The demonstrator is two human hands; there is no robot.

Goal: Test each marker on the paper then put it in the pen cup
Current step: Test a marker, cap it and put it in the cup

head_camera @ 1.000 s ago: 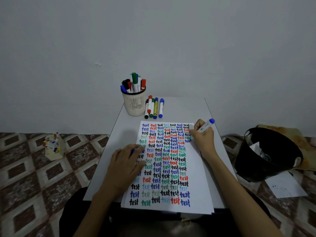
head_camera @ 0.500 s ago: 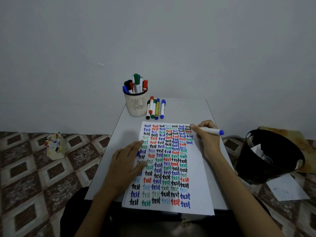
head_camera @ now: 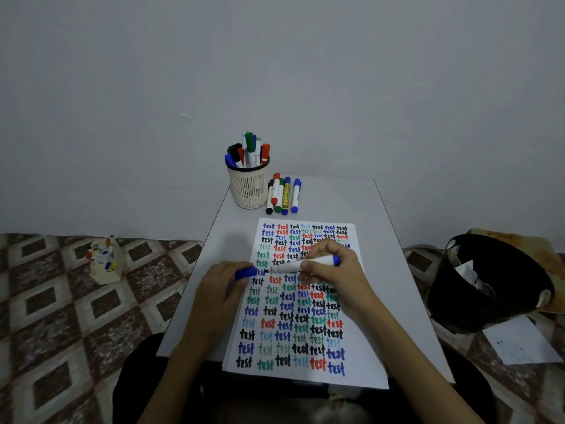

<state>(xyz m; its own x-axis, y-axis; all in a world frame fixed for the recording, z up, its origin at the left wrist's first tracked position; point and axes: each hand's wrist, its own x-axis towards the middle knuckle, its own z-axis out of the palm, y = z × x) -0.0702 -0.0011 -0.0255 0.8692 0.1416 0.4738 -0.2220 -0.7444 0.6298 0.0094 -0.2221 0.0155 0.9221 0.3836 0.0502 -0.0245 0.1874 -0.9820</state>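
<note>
My right hand grips a white marker with a blue end, held level above the paper, tip pointing left. My left hand pinches the blue cap just left of the marker's tip, a small gap between them. The paper is covered with rows of the word "test" in blue, red, green and black. A cream mesh pen cup stands at the table's far left with several markers in it. Several capped markers lie in a row just right of the cup.
The small grey table stands against a white wall. A black bin with scrap paper sits on the floor to the right, a loose sheet beside it. A small box of markers stands on the patterned floor at left.
My right hand has moved from the paper's upper right edge to its middle and turned the marker level. My left hand has lifted off the paper, bringing the blue cap up to the tip.
</note>
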